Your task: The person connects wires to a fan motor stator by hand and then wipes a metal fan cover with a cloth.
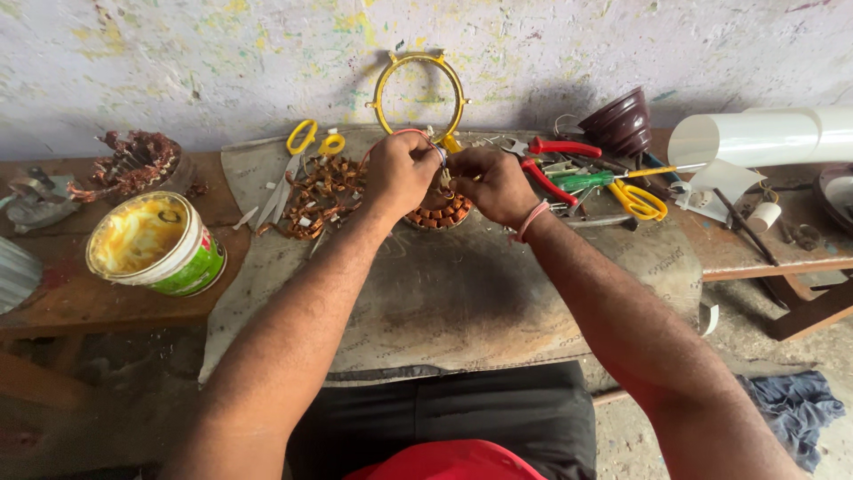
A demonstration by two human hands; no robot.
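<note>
My left hand point(400, 171) and my right hand point(490, 184) meet over a round copper-wound motor stator point(442, 213) that lies on a grey mat point(444, 293). Both hands pinch thin wire leads point(439, 156) rising from the stator, fingertips nearly touching. A red wire loops over my left hand. A pink band sits on my right wrist. Most of the stator is hidden under my hands.
Left of the mat stand a tin of yellow paste point(154, 242) and an old copper coil point(135, 164). Yellow-handled scissors point(306, 142) and copper scraps point(322, 197) lie nearby. A yellow ring point(418, 89) leans on the wall. Red pliers point(553, 164), a screwdriver, more scissors point(638, 200), brown bowls point(620, 124), white pipe point(755, 138) lie right.
</note>
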